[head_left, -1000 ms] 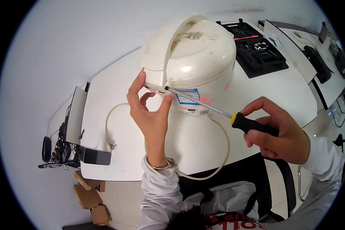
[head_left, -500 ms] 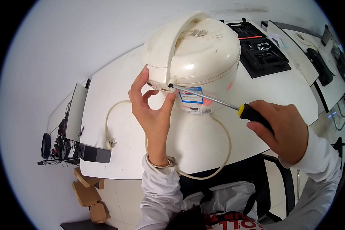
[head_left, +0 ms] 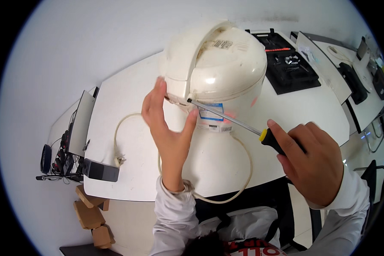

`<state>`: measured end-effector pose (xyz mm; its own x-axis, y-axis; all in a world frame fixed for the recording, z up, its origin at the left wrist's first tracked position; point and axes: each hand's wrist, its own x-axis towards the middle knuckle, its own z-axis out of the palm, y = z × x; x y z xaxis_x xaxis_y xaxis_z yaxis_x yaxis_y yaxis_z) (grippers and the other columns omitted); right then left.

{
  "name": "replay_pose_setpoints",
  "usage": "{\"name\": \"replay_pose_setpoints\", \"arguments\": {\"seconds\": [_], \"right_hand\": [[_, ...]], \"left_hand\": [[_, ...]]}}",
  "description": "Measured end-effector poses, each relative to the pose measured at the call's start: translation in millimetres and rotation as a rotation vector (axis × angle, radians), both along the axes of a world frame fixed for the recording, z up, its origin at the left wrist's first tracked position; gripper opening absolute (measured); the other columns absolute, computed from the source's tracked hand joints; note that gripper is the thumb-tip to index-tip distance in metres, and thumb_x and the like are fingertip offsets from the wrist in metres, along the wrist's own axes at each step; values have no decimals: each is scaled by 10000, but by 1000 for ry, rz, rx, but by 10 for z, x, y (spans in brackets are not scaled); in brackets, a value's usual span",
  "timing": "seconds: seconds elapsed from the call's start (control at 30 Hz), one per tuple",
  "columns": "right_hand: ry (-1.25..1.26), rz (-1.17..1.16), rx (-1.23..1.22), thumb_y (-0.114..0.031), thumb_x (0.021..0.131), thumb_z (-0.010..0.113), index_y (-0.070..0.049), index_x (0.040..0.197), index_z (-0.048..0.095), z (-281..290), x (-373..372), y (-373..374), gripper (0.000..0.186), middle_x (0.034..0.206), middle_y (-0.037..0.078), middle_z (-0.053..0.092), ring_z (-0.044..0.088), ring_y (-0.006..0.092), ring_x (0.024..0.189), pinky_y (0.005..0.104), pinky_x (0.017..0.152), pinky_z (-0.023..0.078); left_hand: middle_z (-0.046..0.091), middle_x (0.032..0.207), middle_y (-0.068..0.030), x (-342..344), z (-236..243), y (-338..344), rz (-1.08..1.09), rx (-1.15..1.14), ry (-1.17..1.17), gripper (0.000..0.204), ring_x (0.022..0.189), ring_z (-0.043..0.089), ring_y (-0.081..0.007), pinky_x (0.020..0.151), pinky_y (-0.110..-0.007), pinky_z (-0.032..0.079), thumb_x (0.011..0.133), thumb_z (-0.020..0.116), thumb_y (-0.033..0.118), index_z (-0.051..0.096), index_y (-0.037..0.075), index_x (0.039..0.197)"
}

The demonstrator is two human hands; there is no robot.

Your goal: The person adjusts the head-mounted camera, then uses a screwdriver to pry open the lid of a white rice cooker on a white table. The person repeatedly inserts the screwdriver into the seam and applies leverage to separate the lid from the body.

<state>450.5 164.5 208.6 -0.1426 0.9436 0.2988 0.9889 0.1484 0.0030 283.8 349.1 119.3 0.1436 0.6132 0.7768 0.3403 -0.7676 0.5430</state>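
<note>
A cream-white rice cooker [head_left: 219,70] with a carrying handle stands on the white table [head_left: 128,106]. My left hand [head_left: 168,128] cups its lower left side, thumb and fingers spread against the body. My right hand [head_left: 313,160] grips the black and yellow handle of a long screwdriver [head_left: 230,119]. The screwdriver's metal tip rests at the seam where the lid meets the body, just above a small label. A cream power cord [head_left: 239,187] loops from the cooker across the table.
A black tray of small parts [head_left: 286,68] lies at the back right. A black power adapter [head_left: 100,170] and the cord's plug [head_left: 119,161] sit at the left table edge. Cardboard boxes [head_left: 89,215] lie on the floor. Dark devices [head_left: 352,83] rest on a neighbouring desk.
My right hand has drawn closer and higher with the screwdriver, its tip staying at the cooker's seam. My left hand has shifted slightly up along the cooker's side.
</note>
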Motion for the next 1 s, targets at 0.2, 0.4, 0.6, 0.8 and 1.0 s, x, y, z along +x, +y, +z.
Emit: {"name": "replay_pose_setpoints", "arguments": {"seconds": [0.2, 0.4, 0.6, 0.8, 1.0], "right_hand": [[-23, -24, 222, 34, 534, 647, -101, 1083, 596, -76, 12, 4, 567, 739, 69, 422, 471, 196, 632, 260, 492, 417], [-176, -1, 214, -58, 572, 644, -148, 1132, 572, -120, 23, -26, 571, 810, 54, 408, 478, 158, 620, 232, 464, 423], [-10, 60, 250, -182, 613, 684, -74, 1078, 571, -168, 32, -56, 490, 899, 78, 465, 503, 165, 636, 243, 468, 434], [526, -144, 217, -458, 788, 551, -8, 1064, 517, -230, 129, -293, 529, 804, 127, 544, 603, 212, 645, 249, 447, 442], [406, -109, 296, -376, 719, 672, -12, 1035, 516, -408, 126, -310, 507, 647, 81, 516, 532, 185, 520, 254, 427, 384]], "left_hand": [[511, 1124, -109, -109, -78, -654, -148, -362, -393, 425, 963, 494, -185, 826, -309, 393, 766, 580, 125, 454, 12, 1156], [531, 1052, -79, 339, -79, -1010, -1012, -943, -543, 373, 850, 524, -149, 711, -263, 398, 880, 478, 249, 437, 3, 1157], [564, 925, -111, 636, 20, -1013, -1106, -1084, -815, 231, 792, 569, -150, 673, -265, 455, 862, 540, 190, 447, 34, 1004], [591, 927, -151, 638, 1, -1040, -1074, -1066, -832, 245, 833, 595, -180, 721, -288, 499, 849, 555, 164, 444, 12, 1008], [538, 1070, -157, 555, 37, -1033, -1161, -1091, -887, 328, 937, 543, -166, 827, -309, 447, 833, 574, 149, 430, 3, 1088]]}}
